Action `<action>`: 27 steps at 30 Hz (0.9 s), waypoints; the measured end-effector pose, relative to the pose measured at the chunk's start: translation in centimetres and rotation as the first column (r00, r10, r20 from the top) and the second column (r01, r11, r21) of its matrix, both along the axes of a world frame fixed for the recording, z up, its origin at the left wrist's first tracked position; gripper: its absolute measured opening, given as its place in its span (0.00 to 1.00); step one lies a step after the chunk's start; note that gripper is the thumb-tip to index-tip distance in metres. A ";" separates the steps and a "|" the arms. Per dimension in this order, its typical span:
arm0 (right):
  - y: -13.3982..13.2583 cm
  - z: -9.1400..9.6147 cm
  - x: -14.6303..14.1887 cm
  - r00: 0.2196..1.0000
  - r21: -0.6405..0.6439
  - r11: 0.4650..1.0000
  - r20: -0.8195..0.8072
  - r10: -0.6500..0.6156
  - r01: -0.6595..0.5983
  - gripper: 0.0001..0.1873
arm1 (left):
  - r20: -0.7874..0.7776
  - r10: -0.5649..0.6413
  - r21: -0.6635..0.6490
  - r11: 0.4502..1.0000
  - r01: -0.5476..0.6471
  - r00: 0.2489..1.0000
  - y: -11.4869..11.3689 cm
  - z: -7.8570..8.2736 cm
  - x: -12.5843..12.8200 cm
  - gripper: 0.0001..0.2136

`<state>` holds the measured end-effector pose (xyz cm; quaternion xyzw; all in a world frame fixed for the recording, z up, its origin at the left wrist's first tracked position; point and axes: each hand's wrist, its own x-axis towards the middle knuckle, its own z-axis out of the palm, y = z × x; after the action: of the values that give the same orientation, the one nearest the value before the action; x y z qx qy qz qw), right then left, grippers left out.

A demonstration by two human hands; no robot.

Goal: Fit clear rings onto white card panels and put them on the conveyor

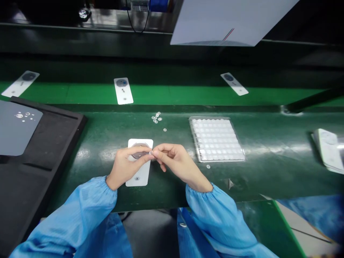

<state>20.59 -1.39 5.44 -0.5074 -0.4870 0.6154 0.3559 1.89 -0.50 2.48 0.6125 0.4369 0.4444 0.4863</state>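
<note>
A white remote-control faceplate (139, 175) lies on the dark green bench in front of me. My left hand (126, 166) rests over its left side, fingers curled against it, thumb and forefinger meeting my right hand. My right hand (174, 161) is closed in a pinch at the faceplate's upper right edge, on a tiny clear part (151, 153) that I can barely make out. Both arms wear blue sleeves.
A clear blister tray (217, 139) of small white buttons lies to the right. Several loose clear buttons (156, 117) lie behind the faceplate. More faceplates (123, 90) sit on the green conveyor belt. A black foam tray (40, 150) with a grey sheet is at the left.
</note>
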 end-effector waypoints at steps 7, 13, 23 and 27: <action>-0.4 0.2 -0.5 0.990 0.142 0.988 0.121 -0.076 0.059 0.24 | 0.017 -0.005 -0.043 0.999 0.006 1.000 -0.1 0.2 0.0 0.06; -0.7 -0.8 -1.6 0.976 0.183 0.970 0.119 -0.183 0.160 0.24 | 0.067 0.026 -0.146 0.989 -0.016 0.997 -0.1 -0.3 0.2 0.09; -0.8 -0.1 -1.1 0.855 0.348 0.937 0.495 -0.154 -0.033 0.15 | 0.023 -0.010 -0.044 0.999 0.011 1.000 -0.7 -0.4 0.1 0.23; -0.9 -0.4 -1.5 0.837 0.358 0.933 0.521 -0.170 -0.033 0.14 | 0.104 -0.026 -0.125 0.991 0.039 0.994 -0.8 0.0 0.2 0.33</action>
<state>19.04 -2.27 5.04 -0.6060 -0.6512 0.3353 0.3103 2.14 -1.34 2.49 0.5640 0.4288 0.4382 0.5531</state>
